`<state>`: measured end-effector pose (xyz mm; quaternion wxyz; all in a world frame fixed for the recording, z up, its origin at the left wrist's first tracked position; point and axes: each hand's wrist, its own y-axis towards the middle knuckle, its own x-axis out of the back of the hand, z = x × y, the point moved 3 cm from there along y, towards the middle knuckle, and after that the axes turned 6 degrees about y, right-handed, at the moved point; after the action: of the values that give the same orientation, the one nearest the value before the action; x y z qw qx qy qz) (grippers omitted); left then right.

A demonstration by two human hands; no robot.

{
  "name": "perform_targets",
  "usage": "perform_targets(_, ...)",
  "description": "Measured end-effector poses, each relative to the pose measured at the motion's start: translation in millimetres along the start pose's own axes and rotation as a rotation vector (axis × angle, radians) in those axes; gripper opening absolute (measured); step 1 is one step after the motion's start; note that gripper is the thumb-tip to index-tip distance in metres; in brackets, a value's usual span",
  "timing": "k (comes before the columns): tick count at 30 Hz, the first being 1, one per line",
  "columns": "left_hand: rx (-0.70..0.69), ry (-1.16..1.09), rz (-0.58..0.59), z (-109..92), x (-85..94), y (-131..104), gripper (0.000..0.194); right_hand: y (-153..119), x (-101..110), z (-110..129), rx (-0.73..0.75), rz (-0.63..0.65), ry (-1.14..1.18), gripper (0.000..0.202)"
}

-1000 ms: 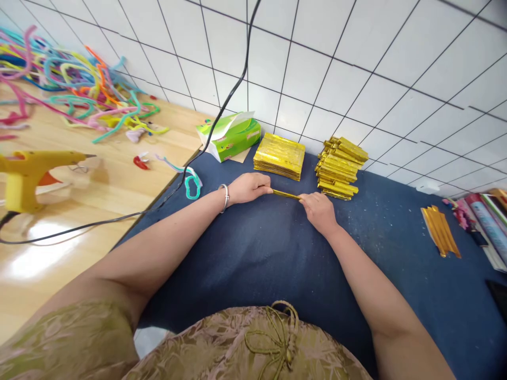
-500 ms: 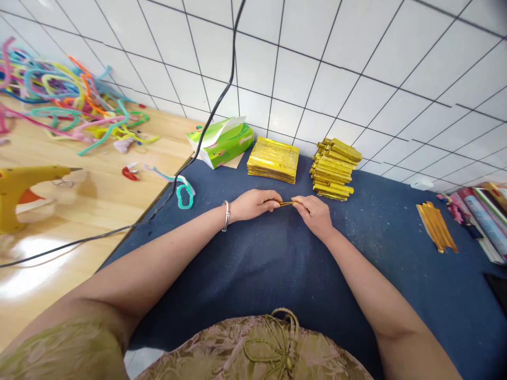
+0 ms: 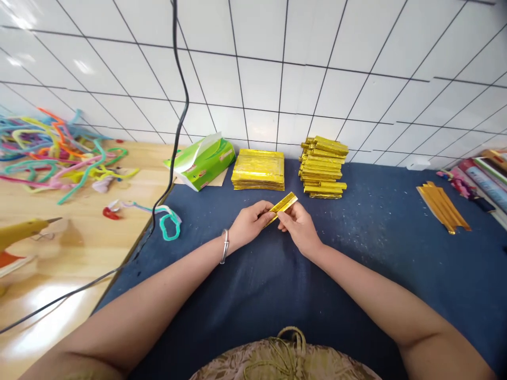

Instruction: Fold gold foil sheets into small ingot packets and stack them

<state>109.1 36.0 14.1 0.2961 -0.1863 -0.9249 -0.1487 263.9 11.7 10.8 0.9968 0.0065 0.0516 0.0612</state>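
Gold strip (image 3: 288,200) — formerly a thin, near-level line stretched between two pinches; now broad face showing, slanting up to the right, its upper end clear of the fingers. Left hand (image 3: 249,227) and right hand (image 3: 301,229) — first well apart, then near, now close together over the strip's lower part, right thumb laid on its face. View — shifted: more wall (image 3: 261,79) shown, less of the glue gun (image 3: 24,232), left sleeve gone from sight.

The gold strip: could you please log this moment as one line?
left hand, right hand: holding gold strip | beyond: gold stack, uneven gold pile
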Motion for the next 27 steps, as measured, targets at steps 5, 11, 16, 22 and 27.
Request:
perform_targets(5,0.021,-0.025,-0.005,-1,1.1,0,0.02,1,5,-2,0.004,-0.002,-0.001,0.029)
perform_targets(11,0.042,-0.133,-0.093,4,-2.8,-3,0.019,-1,5,-1,0.004,0.008,0.018,0.028)
perform_targets(16,0.037,-0.166,-0.13,4,-2.9,-6,0.019,-1,6,0,0.006,0.025,0.027,0.027)
perform_targets(22,0.0,-0.032,-0.193,0,1.9,-8,0.021,-1,6,-1,0.005,0.004,0.016,0.028)
perform_targets(27,-0.067,0.166,-0.208,-8,4.7,-10,0.021,-2,6,-2,-0.009,-0.007,0.031,0.028)
